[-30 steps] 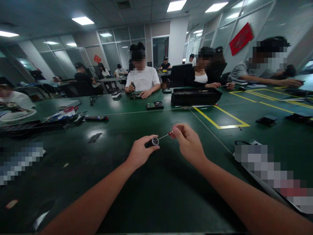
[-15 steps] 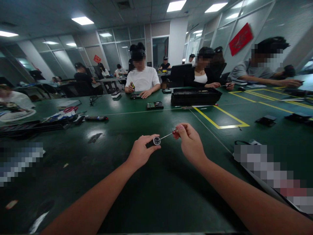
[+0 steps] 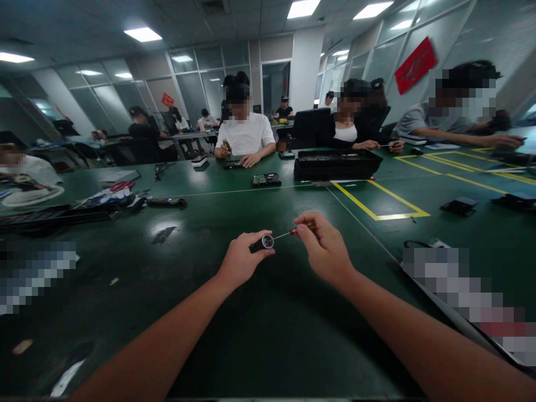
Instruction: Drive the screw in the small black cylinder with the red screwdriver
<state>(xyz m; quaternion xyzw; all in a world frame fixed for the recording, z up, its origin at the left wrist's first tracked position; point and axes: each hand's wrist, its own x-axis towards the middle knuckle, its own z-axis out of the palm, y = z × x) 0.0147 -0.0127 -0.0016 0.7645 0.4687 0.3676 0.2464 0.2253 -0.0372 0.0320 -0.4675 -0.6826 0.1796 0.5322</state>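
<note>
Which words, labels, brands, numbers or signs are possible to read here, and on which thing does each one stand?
No text can be read.
Large red wall sign: markings too blurred.
Small red wall sign: too small.
Right-hand sheet and left-hand sheet: pixelated.
Black cylinder and thin tool: no lettering can be made out.

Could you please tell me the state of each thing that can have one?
Left hand: closed on the black cylinder.
Black cylinder: held, ringed end showing.
Right hand: closed on the red-handled tool.
Red-handled tool: held, shaft at the cylinder's ringed end.
Black bin: open on top.
Ceiling lights: lit.
</note>
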